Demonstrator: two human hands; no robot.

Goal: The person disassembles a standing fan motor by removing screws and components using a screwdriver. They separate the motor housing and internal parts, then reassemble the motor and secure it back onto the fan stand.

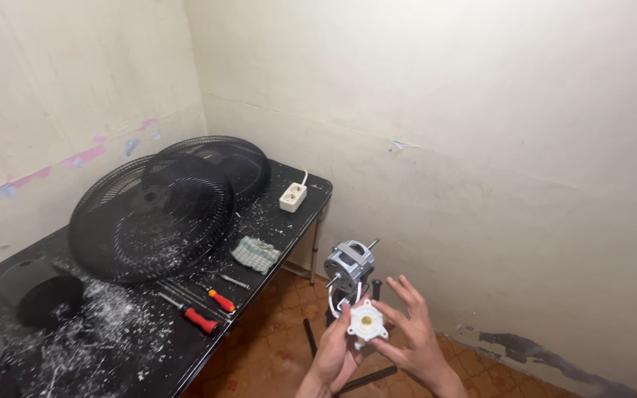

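The left hand (333,352) comes up from the near edge, palm turned inward, its fingers wrapped round the rim of a white plastic disc (366,323) with a yellowish hub; the grip is closed on that part. The right hand (411,332) stands just right of the disc with its fingers spread and raised, the fingertips (396,289) near the disc's edge; whether they touch it cannot be told. The disc sits low in the view, right of centre, held in the air over the tiled floor (274,346), and thin white wires (333,301) run from it up to a grey fan motor (349,264) just beyond. What bears the motor is hidden behind the hands. Risks, as judged: with one hand only closed on the disc, a slip would drop it onto the tiles; a pull on the disc could strain or tear the wires at the motor; the motor itself could tip if dragged. Further left, a black table (311,193) carries two stacked black fan grilles (152,217), a checked cloth (255,253), red-handled screwdrivers (200,319), a white power strip (293,197) and scattered white debris.
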